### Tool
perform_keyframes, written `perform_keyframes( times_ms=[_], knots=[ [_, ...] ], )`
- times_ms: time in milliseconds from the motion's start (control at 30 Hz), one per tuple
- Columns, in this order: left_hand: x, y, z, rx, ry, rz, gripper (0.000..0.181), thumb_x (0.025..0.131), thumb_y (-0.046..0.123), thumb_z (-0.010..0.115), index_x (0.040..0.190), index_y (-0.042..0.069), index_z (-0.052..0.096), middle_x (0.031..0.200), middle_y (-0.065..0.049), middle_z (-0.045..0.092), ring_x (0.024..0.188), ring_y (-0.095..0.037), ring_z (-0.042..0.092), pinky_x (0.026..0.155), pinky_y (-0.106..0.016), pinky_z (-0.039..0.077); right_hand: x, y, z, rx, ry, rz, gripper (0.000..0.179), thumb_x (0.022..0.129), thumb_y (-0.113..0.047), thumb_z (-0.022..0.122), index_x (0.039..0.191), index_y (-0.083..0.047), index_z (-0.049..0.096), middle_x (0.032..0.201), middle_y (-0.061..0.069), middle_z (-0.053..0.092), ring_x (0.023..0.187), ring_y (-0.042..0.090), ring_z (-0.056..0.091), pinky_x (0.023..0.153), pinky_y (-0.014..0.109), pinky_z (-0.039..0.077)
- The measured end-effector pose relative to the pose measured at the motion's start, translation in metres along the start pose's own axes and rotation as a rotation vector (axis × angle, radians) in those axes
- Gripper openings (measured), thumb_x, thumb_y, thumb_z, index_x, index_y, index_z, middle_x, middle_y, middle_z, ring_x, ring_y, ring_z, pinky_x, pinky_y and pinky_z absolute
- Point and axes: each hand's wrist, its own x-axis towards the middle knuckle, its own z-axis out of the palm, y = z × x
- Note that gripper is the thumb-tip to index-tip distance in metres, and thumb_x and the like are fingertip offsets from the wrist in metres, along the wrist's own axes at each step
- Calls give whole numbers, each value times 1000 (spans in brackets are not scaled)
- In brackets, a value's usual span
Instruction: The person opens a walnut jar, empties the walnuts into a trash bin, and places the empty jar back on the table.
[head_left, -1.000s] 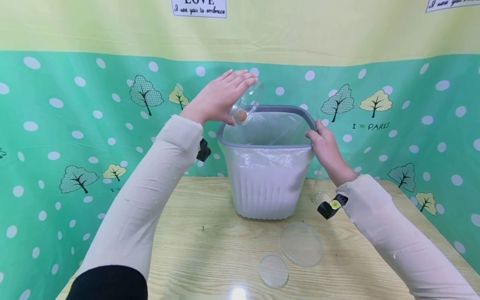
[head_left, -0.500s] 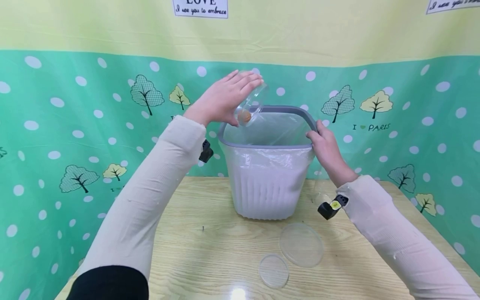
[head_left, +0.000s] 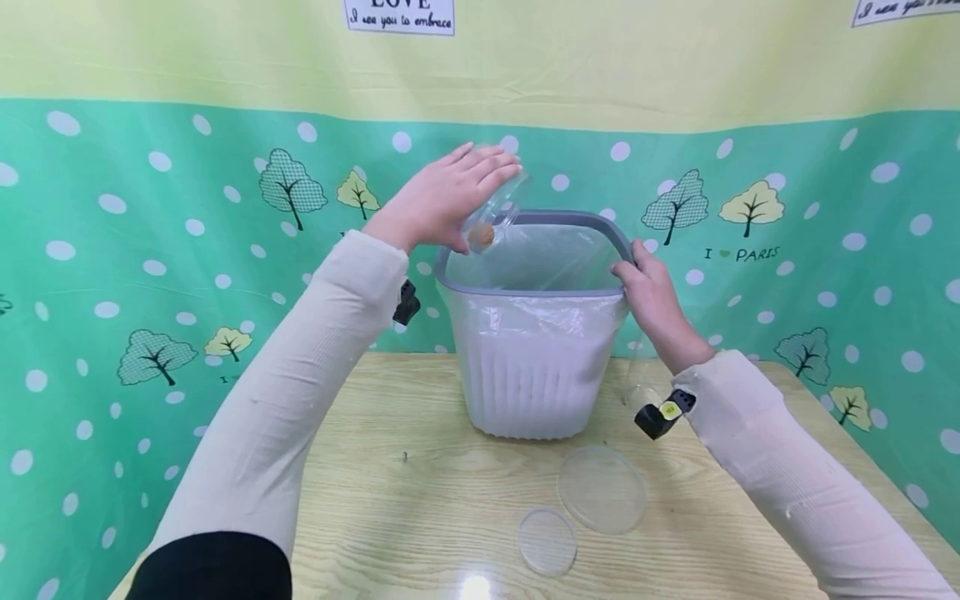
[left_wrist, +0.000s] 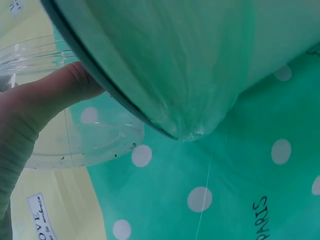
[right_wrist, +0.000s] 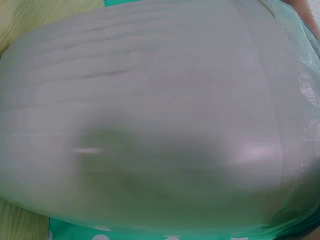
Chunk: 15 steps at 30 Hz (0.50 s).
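My left hand [head_left: 442, 196] grips a clear plastic jar [head_left: 501, 207], tilted over the left rim of a white trash bin [head_left: 536, 367]. A small orange-brown patch [head_left: 486, 236] shows through the jar's lower end. In the left wrist view the thumb [left_wrist: 55, 95] lies across the clear jar [left_wrist: 100, 135], which has small dark specks along one edge. A thin clear bag lines the bin and folds over its grey rim [head_left: 525, 292]. My right hand [head_left: 654, 292] holds the bin's right rim. Ribbed bin wall [right_wrist: 175, 110] fills most of the right wrist view.
Two round translucent lids, a larger one [head_left: 602, 489] and a smaller one [head_left: 547, 542], lie on the wooden table [head_left: 375, 508] before the bin. Another clear container [head_left: 641, 385] stands partly behind my right wrist. A patterned curtain [head_left: 187, 275] hangs behind the table.
My left hand with the jar shifts slightly right, then back left, over the bin. The right hand keeps its hold on the rim, and the bin and lids stay put.
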Motion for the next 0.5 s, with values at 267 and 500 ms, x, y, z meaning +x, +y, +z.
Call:
perform_keyframes(
  times_ms=[267, 500],
  knots=[
    [-1, 0, 2, 10, 10, -2, 118, 61, 37, 88, 149, 3, 18, 156, -12, 19, 143, -29, 12, 118, -43, 6, 2, 1, 2, -14, 29, -25, 45, 96, -21, 35, 132, 6, 35, 113, 24, 38, 113, 31, 36, 96, 44, 33],
    [-1, -1, 2, 16, -8, -15, 120, 60, 38, 89, 149, 4, 17, 156, -12, 19, 143, -29, 12, 118, -44, 7, 1, 2, 2, -19, 36, -33, 41, 96, -21, 34, 126, 6, 38, 105, 23, 38, 105, 30, 38, 90, 41, 35]
  ],
)
